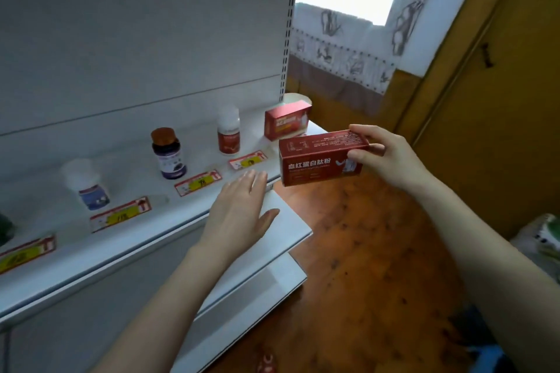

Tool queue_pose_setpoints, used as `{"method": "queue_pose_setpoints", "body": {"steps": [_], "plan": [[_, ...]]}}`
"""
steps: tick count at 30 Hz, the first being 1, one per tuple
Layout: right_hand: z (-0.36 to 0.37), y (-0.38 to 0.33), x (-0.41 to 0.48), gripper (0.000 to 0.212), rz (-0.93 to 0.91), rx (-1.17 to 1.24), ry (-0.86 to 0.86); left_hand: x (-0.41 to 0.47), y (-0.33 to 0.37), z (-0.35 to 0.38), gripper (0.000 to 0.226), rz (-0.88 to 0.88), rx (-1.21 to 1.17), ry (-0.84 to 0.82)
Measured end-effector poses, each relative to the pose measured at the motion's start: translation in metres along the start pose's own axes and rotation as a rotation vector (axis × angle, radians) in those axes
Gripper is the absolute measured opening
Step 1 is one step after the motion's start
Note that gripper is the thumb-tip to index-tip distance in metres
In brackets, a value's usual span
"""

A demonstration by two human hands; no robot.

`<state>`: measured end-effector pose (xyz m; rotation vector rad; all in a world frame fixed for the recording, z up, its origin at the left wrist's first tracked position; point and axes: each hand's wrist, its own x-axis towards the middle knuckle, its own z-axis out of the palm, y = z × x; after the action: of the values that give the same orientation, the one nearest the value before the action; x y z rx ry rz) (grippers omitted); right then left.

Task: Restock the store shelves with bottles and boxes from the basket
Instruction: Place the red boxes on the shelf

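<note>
Red box (pixel 322 159) with white Chinese lettering hangs in the air just off the right end of the white shelf (pixel 169 218), its long axis roughly level, running left to right, printed front toward the camera. Right hand (pixel 386 157) pinches its right end, thumb in front, fingers over the top. Left hand (pixel 239 212) hovers over the shelf edge, palm down, fingers straight, holding nothing. A second red box (pixel 286 124) stands on the shelf behind.

On the white metal shelf (pixel 169 215) stand, left to right, a white blue-labelled plastic bottle (pixel 89 186), a dark brown-capped bottle (pixel 168 154), a white red-labelled bottle (pixel 228 132) and a small red cardboard box (pixel 286 124). My right hand (pixel 386 156) holds a long red cardboard box (pixel 318 159) before that one; my left hand (pixel 239 212) hovers over the shelf's front edge.
</note>
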<state>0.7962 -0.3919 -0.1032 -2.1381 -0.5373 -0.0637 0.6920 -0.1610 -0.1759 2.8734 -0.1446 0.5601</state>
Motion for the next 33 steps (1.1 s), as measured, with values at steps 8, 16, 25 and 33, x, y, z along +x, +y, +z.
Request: {"method": "queue_pose_setpoints", "body": {"steps": [8, 16, 25, 33], "plan": [[-0.02, 0.035, 0.134, 0.045, -0.029, 0.066, 0.094, 0.09, -0.006, 0.046, 0.064, -0.011, 0.147, -0.089], [-0.004, 0.062, 0.254, 0.051, -0.069, 0.163, -0.052, 0.13, -0.005, 0.06, 0.058, -0.161, 0.181, -0.088], [0.035, 0.096, 0.34, 0.052, -0.136, 0.168, -0.404, 0.147, 0.025, 0.087, 0.06, -0.469, 0.293, -0.03], [0.064, 0.124, 0.348, 0.052, -0.083, 0.179, -0.632, 0.148, 0.041, 0.101, 0.064, -0.593, 0.302, 0.043]]}}
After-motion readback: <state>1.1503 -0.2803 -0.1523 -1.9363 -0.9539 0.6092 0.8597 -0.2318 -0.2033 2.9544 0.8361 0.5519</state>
